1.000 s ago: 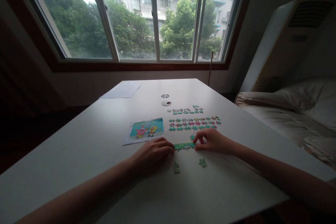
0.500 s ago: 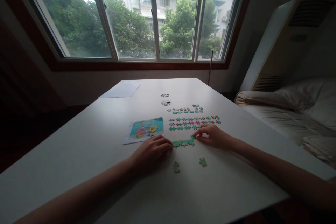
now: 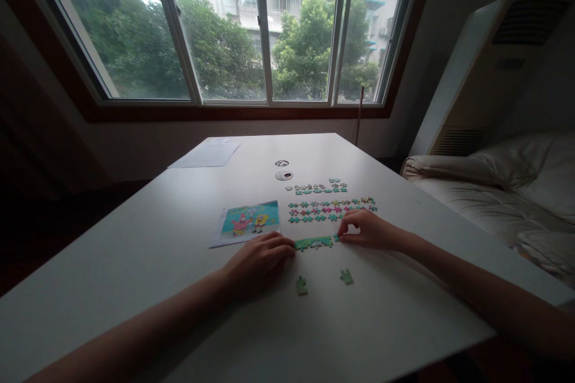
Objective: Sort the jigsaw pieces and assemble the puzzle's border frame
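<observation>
A short strip of joined green jigsaw puzzle pieces (image 3: 313, 243) lies on the white table. At its left end rests my left hand (image 3: 263, 256), fingers curled together and touching the strip; the fingertips are partly hidden. My right hand (image 3: 371, 231) pinches a single teal-green puzzle piece (image 3: 336, 238) between thumb and forefinger, just off the strip's right end with a small gap. Nearer to me lie two loose greenish pieces, one on the left (image 3: 301, 285) and one on the right (image 3: 346, 276). Beyond the strip, several loose puzzle pieces (image 3: 332, 210) are laid out in rows.
A cartoon picture sheet (image 3: 249, 220) lies beside my left hand. Farther back are smaller rows of pieces (image 3: 318, 190), two round table inserts (image 3: 284, 175) and a white paper (image 3: 206, 154). A pale sofa (image 3: 476, 185) stands to the right of the table (image 3: 179, 215).
My right hand has shifted slightly right with its puzzle piece, which has moved from the strip's upper right corner to beside its right end. My left hand stays in place.
</observation>
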Demonstrator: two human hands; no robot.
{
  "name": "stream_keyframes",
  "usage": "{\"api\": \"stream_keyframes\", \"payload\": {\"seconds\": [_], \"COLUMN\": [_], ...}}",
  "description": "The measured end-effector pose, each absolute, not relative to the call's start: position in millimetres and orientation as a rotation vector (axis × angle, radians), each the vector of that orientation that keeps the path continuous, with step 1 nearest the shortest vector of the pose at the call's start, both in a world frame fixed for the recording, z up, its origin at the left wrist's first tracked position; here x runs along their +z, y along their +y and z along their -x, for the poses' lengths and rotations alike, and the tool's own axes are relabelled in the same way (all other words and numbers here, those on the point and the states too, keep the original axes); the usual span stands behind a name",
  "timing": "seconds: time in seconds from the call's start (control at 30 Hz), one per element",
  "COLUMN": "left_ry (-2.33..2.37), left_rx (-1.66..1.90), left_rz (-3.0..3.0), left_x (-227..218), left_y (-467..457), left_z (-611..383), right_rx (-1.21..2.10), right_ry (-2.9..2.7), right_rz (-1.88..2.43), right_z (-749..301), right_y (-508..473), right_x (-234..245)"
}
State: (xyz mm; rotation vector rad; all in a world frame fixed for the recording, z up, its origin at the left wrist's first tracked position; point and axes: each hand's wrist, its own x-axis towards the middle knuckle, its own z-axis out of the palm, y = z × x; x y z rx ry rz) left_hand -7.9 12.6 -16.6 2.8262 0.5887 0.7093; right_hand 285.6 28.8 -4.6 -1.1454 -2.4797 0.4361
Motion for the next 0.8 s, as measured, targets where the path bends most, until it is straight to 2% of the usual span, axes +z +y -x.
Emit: {"api": "stream_keyframes", "payload": {"seconds": [0.53,0.8], "left_ry": [0.623,0.61], "left_rx": [0.679,0.695], "left_rz": [-2.827,-2.829], "left_x": [-17.9,-18.1], "left_y": [12.0,15.1], "left_z": [9.6,13.4], "right_rx": [0.461,0.311], "right_ry": [-2.548,-2.49], "right_rz": [1.202,1.282], "right_z": [-290.2,-307.5], "right_y": [32.6,77.4], "right_x": [2.3,9.7]}}
